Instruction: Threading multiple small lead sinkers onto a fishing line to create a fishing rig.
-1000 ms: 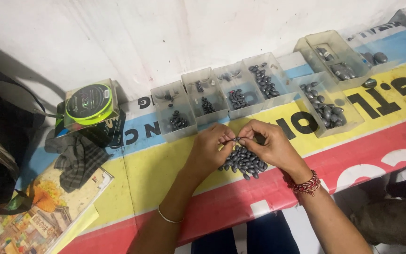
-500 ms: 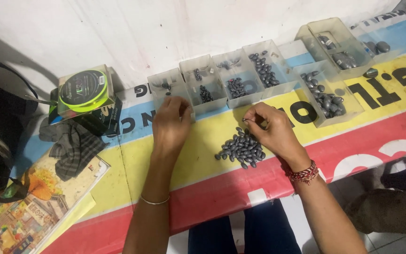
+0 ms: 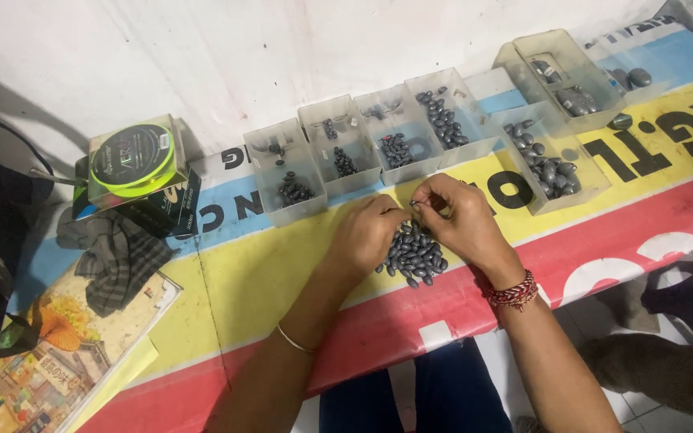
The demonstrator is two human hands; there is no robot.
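A pile of small dark grey oval sinkers (image 3: 415,255) lies on the yellow stripe of the banner-covered table (image 3: 266,281). My left hand (image 3: 366,234) and my right hand (image 3: 459,218) meet just above the pile. Their fingertips pinch a small sinker (image 3: 415,208) between them; a thin line there is too fine to make out. My right wrist carries a red thread band, my left wrist a thin bangle.
Several clear plastic boxes (image 3: 284,170) holding sinkers stand in a row behind the pile, with more boxes (image 3: 565,68) at the far right. A green spool in its box (image 3: 134,164), a checked cloth (image 3: 118,256) and a colourful book (image 3: 58,361) lie at the left. White wall behind.
My left hand came back from the row of boxes to the pile. Both hands have joined again above the sinkers.
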